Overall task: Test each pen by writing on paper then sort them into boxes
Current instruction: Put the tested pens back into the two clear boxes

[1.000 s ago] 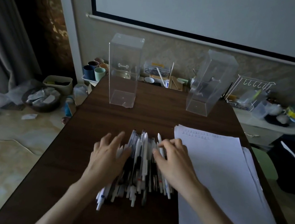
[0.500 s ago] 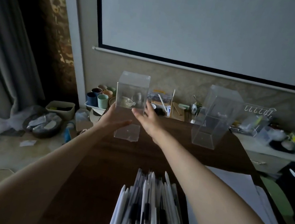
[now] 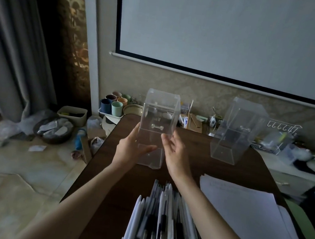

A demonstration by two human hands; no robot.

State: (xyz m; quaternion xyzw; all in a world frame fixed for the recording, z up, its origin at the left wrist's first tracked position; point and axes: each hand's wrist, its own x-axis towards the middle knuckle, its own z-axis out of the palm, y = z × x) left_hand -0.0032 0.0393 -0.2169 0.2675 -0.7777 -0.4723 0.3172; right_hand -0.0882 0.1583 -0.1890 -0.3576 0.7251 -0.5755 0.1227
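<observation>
Much clutter around the left hand (image 3: 129, 147) and the right hand (image 3: 174, 153). Beyond both, at the far edge of the desk (image 3: 188, 149): a tray of coloured cups (image 3: 113, 104) and a round plate (image 3: 133, 109). Far to the right of the right hand, a second clear box (image 3: 238, 133), upright on the desk, well apart from the one between the hands. Behind that, a white wire rack (image 3: 284, 127) with hooks. High above the hands, a big projection screen (image 3: 223, 28) on the wall. Left of the left hand, down by the floor, a grey curtain (image 3: 13, 42) and a dark basket (image 3: 54, 128). Nearer than the wrists, between the two forearms, a thick pile of pens (image 3: 162, 219), lying lengthwise away from the person. Beside the right forearm, a stack of white paper (image 3: 250, 210).

Hands held apart, fingers nearly straight, curled round nothing, one at each side of the clear box (image 3: 159, 117). Left palm against the lower left wall, thumb up along the edge. Right fingertips at the lower right front edge. Box tall and narrow, long axis vertical, top up toward the screen, base low between the palms, seemingly on the desk. Small metal handle (image 3: 157, 127) visible through the clear walls, just above the fingertips, lying horizontal.
</observation>
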